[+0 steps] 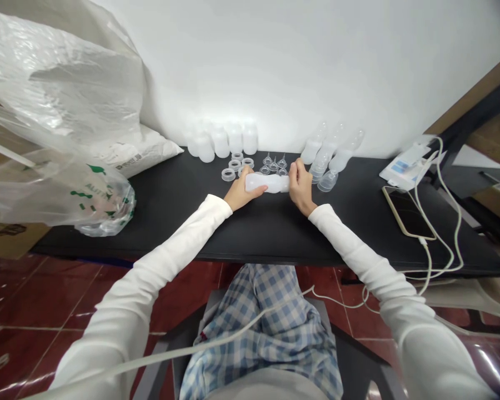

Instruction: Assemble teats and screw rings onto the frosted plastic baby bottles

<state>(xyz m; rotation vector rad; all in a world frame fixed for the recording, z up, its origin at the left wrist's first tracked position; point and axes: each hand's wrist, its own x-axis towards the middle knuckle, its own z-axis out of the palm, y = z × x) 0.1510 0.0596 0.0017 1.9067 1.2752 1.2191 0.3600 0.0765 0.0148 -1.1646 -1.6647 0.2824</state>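
A translucent white plastic bottle (268, 183) lies sideways on the black table (183, 205), held at both ends. My left hand (240, 191) is wrapped round its left end. My right hand (300, 186) grips its right end. Just behind the bottle lie several white screw rings (235, 165) and several clear teats (274, 164). Upright empty bottles (223, 141) stand in a row at the wall. Finished bottles with teats (328, 158) lie slanted to the right of my right hand.
A large clear plastic bag (58, 133) and a white sack (137, 153) fill the table's left end. A phone (407, 212) on a white cable (435, 255) and a white box (405, 165) lie at the right. My checked lap (266, 316) is below the table edge.
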